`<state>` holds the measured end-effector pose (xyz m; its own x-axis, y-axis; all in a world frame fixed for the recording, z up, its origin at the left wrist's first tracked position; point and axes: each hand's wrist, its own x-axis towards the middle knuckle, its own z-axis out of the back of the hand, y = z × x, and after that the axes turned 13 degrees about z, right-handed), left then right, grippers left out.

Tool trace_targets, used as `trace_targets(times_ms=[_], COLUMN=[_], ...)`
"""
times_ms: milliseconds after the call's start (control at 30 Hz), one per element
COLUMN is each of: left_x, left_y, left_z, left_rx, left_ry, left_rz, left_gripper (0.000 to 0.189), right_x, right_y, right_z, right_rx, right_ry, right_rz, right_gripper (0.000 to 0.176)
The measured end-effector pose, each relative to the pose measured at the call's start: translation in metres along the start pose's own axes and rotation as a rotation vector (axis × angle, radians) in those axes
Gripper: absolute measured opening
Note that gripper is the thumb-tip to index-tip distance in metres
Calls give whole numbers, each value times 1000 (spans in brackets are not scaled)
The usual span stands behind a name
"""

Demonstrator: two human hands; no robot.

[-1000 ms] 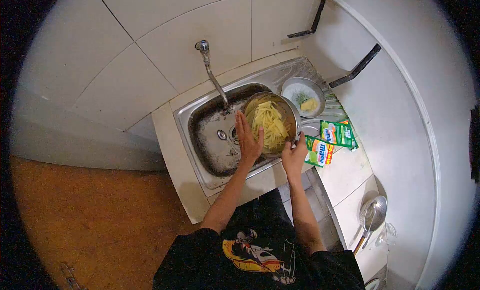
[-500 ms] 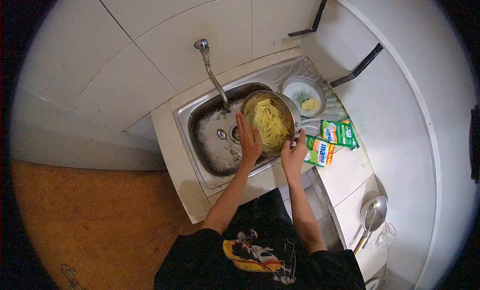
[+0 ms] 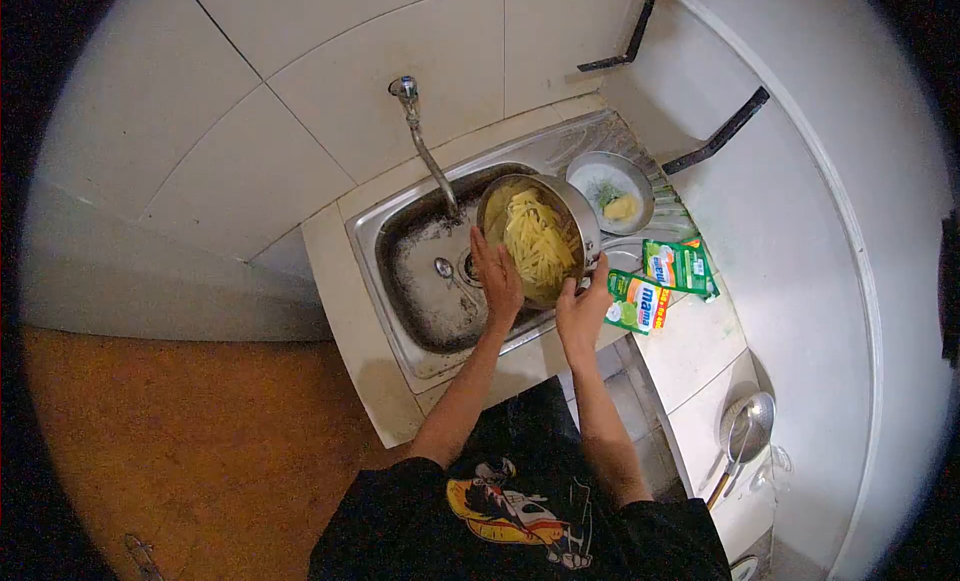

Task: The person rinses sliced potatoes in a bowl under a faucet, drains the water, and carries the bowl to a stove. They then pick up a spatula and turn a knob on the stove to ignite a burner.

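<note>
A metal pot (image 3: 583,218) of pale yellow cut strips (image 3: 540,243), which look like raw potato, is tilted leftward over the right part of the sink. Gripping its lower right edge is my right hand (image 3: 583,316), thumb and fingers closed there. My left hand (image 3: 499,285) lies along the pot's left rim with its fingers stretched out and flat. Below the left hand's side, in the sink basin (image 3: 412,311), a spoon (image 3: 444,269) rests near the drain.
A faucet (image 3: 430,156) reaches over the sink from the tiled wall. On the drainboard stands a bowl (image 3: 590,171) with a yellow sponge (image 3: 620,208). Green packets (image 3: 640,299) lie beside it. A strainer (image 3: 750,426) with a wooden handle sits at the lower right.
The pot has tipped slightly further to the left, showing more of its right outer wall. Both hands have shifted a little with it.
</note>
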<state>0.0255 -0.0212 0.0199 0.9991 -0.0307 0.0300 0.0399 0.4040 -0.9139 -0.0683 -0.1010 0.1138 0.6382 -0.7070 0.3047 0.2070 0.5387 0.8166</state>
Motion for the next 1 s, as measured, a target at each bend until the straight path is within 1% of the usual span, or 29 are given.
trace_targets(times_ms=[100,233,333,400,533,600,733,800,833,900,933,1000], left_x=[2,4,7,8,9,9,12,12,12,11,11,10], left_y=[-3,-7,-5,-6,-17,-22,-27,-32,-28,-24,-24,-25], left_z=[-1,0,-2,-3,-5,-5,-6,-7,-9,-13,-13,-13], left_rx=[25,20,23,-56,-99,-156,-240,-334,-335,-343,-345,-369], left_ry=[-21,-38,-85,-88,-113,-117,-128,-110,-108,-144,-141,-135], left_rz=[-6,16,-27,-11,22,58,-2,92,91,78,77,107], left_gripper=[56,54,52,50,48,47,45,44,44,43,43,43], right_x=[1,2,2,2,2,2,2,2,2,3,2,0], right_y=[-2,3,0,-1,3,3,9,13,13,13,14,17], right_z=[-3,-2,-5,-6,-5,-5,-3,-1,-2,-2,-1,0], right_rx=[-29,-22,-44,-53,-59,-94,-90,-86,-88,-160,-162,-80], right_ry=[-35,-31,-53,-81,-60,-63,-55,-62,-65,-123,-126,-68], right_rz=[58,42,76,147,126,155,139,202,202,333,333,232], right_gripper=[56,56,56,58,61,62,63,64,64,66,66,68])
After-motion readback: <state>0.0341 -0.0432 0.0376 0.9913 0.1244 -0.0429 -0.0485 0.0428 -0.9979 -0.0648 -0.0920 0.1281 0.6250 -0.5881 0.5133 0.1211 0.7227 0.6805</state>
